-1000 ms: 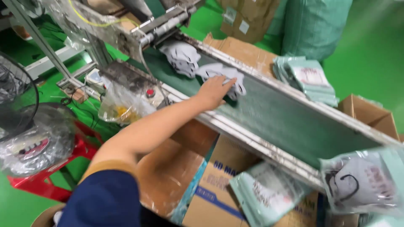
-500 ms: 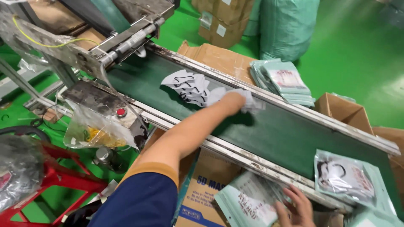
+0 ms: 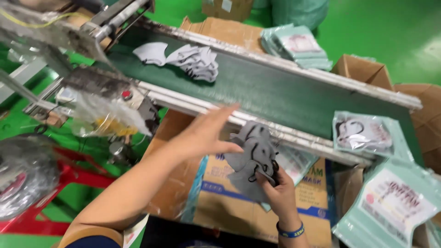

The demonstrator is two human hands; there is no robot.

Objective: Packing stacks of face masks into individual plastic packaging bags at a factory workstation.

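Conveyor belt [image 3: 275, 92], grey masks [image 3: 252, 158] pinched in right hand [image 3: 278, 190]

A bare stretch of green conveyor belt [image 3: 280, 92] lies open between a pile of grey masks [image 3: 190, 59] upstream and a packet [image 3: 365, 133] downstream; metal rails [image 3: 294, 133] and cardboard boxes [image 3: 239, 202] crowd the near side.

The one head camera is looking steeply down from close above. It is facing across the belt [image 3: 275, 92] toward green floor [image 3: 390, 32].
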